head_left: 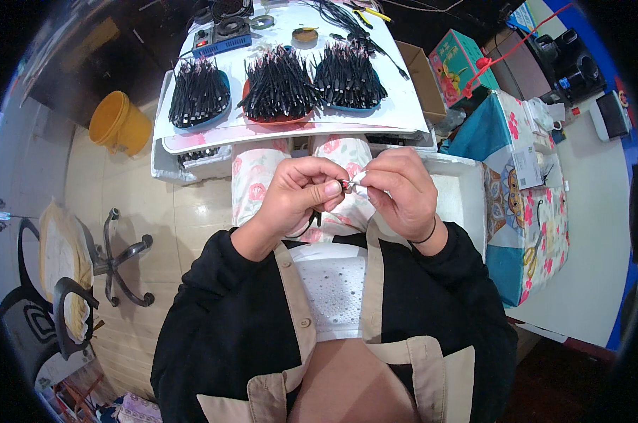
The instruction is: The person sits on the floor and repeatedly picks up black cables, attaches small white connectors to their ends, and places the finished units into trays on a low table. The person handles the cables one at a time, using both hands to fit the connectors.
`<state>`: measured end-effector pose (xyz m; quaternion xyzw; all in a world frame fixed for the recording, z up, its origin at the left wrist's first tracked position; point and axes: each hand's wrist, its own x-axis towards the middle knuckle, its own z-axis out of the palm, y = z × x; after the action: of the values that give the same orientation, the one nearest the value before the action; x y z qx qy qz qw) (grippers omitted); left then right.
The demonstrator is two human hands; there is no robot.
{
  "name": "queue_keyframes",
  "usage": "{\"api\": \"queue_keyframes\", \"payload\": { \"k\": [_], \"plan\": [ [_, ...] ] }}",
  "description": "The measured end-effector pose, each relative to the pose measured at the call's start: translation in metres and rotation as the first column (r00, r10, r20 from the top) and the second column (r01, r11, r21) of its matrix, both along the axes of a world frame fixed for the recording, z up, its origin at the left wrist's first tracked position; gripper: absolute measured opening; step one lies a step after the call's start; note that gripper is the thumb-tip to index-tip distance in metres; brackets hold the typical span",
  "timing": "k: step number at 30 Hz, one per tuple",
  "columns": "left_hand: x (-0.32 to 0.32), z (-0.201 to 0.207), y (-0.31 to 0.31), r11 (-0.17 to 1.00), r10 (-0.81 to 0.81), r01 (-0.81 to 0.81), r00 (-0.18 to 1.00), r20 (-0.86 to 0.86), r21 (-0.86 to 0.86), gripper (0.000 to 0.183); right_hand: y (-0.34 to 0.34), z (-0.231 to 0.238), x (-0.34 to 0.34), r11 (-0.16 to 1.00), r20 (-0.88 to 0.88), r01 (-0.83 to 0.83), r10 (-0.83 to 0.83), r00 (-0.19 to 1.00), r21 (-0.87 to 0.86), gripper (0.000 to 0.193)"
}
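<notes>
Above my lap, my left hand (299,192) is closed, thumb against fingers, on a black cable (314,219). Part of the cable hangs below the hand, and a short end with a bit of red pokes out past the thumb. My right hand (405,185) pinches a small white piece (359,178) right at that cable end. Whether the white piece is joined to the cable I cannot tell, since the fingers cover much of both. Beyond my hands, bunches of black cables (276,81) stand packed in trays on the white table (403,116).
Two blue trays (223,116) flank a red tray (276,120). Behind them are a blue electrical box (223,39), a round tin (305,37) and yellow-handled pliers (363,19). White foam boxes (460,169) sit below the table edge. A yellow bucket (120,125) and a wheeled chair (58,296) are left.
</notes>
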<state>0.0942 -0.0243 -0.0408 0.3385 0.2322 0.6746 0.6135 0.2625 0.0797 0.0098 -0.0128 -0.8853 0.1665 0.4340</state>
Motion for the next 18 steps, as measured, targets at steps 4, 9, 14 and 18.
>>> {"api": "queue_keyframes", "payload": {
  "k": [4, 9, 14, 18],
  "plan": [
    [0.001, 0.004, -0.001, 1.0, -0.01, 0.01, 1.0, -0.029, -0.013, 0.012, 0.004, 0.001, 0.004, 0.976, 0.166, -0.073, 0.108, 0.98, -0.204, 0.025],
    [-0.008, 0.012, -0.005, 0.876, 0.473, -0.121, 0.396, -0.787, 0.466, 0.013, 0.0, 0.003, 0.015, -0.289, -0.038, 0.127, 0.503, 0.864, -0.949, 0.014],
    [-0.003, 0.008, -0.01, 0.985, 0.102, -0.06, 0.959, -0.263, 0.162, 0.012, -0.008, 0.008, 0.016, 0.18, 0.037, -0.059, 0.491, 0.87, -0.982, 0.013],
    [0.0, 0.004, -0.01, 0.988, -0.148, 0.138, 0.969, 0.199, 0.067, 0.016, 0.0, 0.01, 0.004, 0.858, 0.056, -0.202, 0.257, 0.965, -0.472, 0.021]
  ]
}}
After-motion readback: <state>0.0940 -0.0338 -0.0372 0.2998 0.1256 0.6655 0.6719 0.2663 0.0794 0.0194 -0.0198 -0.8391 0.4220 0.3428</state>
